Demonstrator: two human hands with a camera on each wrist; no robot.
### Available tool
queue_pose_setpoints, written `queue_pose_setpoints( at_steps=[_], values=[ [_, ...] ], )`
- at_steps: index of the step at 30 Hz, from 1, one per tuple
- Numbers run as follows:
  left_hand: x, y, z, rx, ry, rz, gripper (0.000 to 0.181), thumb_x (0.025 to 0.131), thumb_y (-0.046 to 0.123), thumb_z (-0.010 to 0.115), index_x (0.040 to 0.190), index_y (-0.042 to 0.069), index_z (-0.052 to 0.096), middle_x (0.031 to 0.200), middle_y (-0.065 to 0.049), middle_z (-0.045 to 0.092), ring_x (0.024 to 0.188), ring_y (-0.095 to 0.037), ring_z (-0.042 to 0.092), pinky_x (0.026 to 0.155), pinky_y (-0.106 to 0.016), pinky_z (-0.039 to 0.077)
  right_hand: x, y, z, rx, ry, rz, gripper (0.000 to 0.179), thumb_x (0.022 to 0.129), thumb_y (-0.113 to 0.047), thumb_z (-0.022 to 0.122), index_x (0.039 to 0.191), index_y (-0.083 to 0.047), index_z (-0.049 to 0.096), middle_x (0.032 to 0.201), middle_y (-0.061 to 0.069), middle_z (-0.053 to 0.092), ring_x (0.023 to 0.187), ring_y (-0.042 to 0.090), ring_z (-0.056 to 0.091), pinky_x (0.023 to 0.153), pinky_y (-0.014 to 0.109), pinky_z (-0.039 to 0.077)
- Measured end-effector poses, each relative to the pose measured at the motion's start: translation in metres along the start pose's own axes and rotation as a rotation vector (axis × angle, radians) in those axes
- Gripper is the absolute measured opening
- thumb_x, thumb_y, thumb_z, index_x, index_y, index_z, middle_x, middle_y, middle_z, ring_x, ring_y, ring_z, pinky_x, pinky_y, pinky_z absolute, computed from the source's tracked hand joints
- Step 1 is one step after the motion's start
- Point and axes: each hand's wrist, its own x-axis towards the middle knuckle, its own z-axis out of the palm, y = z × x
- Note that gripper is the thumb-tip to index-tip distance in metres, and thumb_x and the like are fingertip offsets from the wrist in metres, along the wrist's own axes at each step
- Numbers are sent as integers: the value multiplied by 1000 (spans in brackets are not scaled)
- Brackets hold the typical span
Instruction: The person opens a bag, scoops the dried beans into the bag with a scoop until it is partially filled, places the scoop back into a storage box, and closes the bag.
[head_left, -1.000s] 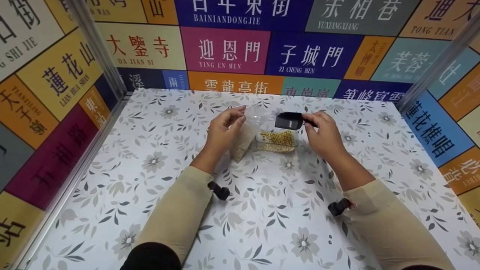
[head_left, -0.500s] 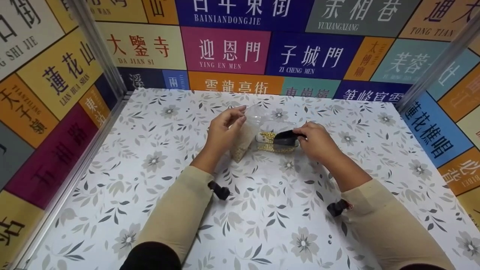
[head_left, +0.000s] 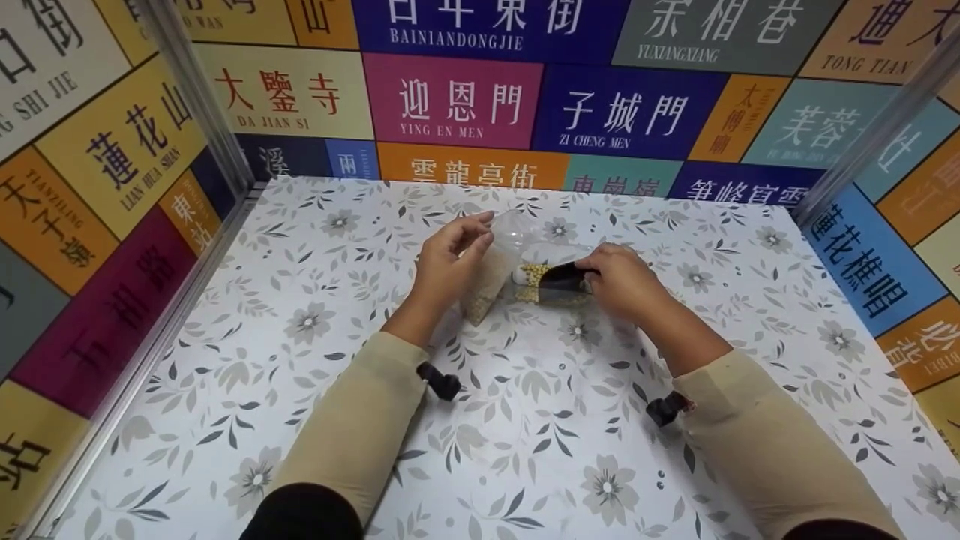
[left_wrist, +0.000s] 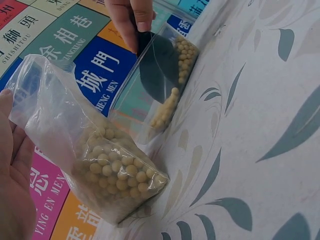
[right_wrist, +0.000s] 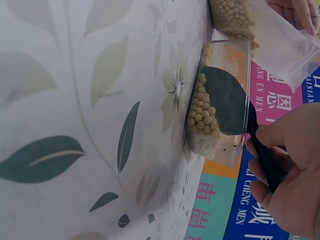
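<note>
My right hand (head_left: 626, 285) grips the handle of a black scoop (right_wrist: 225, 102). The scoop's blade is down inside a clear rectangular container (right_wrist: 232, 150), among round yellow soybeans (right_wrist: 202, 112). Just left of the container stands a clear plastic bag (left_wrist: 52, 107) with soybeans in its lower part, its top loose and crumpled. My left hand (head_left: 448, 259) pinches the bag's upper edge between thumb and fingers. In the head view, the scoop and right hand cover part of the container.
A white tabletop (head_left: 495, 420) with a leaf and flower print lies under everything. Colourful sign-printed panels (head_left: 450, 101) rise at the back and sides. Small black wrist cameras (head_left: 441, 382) sit on both sleeves.
My right hand has lowered the scoop from above the container into the soybeans and pushed it leftward. The left hand and the bag have stayed in place.
</note>
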Motion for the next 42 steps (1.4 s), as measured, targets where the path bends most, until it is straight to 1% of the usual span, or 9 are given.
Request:
queue_pose_setpoints(
  at_steps=[5,9,13,20,23,26,31,36,42],
  values=[
    [0,-1,0,-12,-6,5,12,105,25,71,111,14,72,141,4,73,130,-11,69,115,-25,55,3,1,7,53,-6,-23,36,104,-2,57,137,-5,72,125,19,69,126,43,60,113,57,50],
    [0,-1,0,-5,-4,-8,10,105,25,71,110,16,72,141,6,73,130,-10,69,114,-25,55,6,-1,14,122,-22,-10,36,106,-5,56,140,-6,70,127,18,68,127,41,60,112,58,51],
    [0,-1,0,-17,-1,-12,10,105,23,72,109,14,73,141,4,73,128,-11,70,114,-26,55,9,1,22,203,-32,17,34,108,-8,57,140,-5,69,131,19,67,127,39,62,111,56,51],
    [0,0,1,1,-4,20,13,105,24,71,111,12,73,141,3,73,129,-12,70,114,-27,56,8,5,29,356,-45,103,37,110,-13,55,144,-7,66,143,15,62,133,34,58,115,53,48],
    [0,-1,0,-2,-3,21,13,105,24,71,111,13,72,140,3,73,129,-11,70,114,-26,56,7,7,31,412,-32,120,36,110,-14,56,144,-8,66,144,15,61,135,33,58,116,52,47],
    [0,-1,0,1,-2,20,12,105,24,71,110,13,72,141,4,73,130,-11,70,114,-25,55,6,8,31,470,-6,131,36,109,-14,57,143,-8,67,147,16,60,139,34,56,121,52,45],
    [1,-2,-1,-10,4,25,10,105,22,72,108,12,72,140,2,74,129,-12,70,114,-24,55,5,9,32,515,31,130,34,109,-15,59,142,-8,68,150,16,60,147,34,51,128,52,39],
    [1,-2,0,-33,14,27,10,104,20,73,108,11,72,139,-1,75,128,-14,71,114,-26,56,4,10,34,545,54,133,34,109,-15,59,142,-9,67,151,15,59,148,33,50,128,52,39],
    [2,-3,2,-26,28,3,9,103,15,73,107,8,72,138,-2,75,128,-16,71,113,-28,57,1,13,33,596,98,148,33,110,-16,60,142,-12,68,151,11,59,147,30,51,127,49,42]
  ],
)
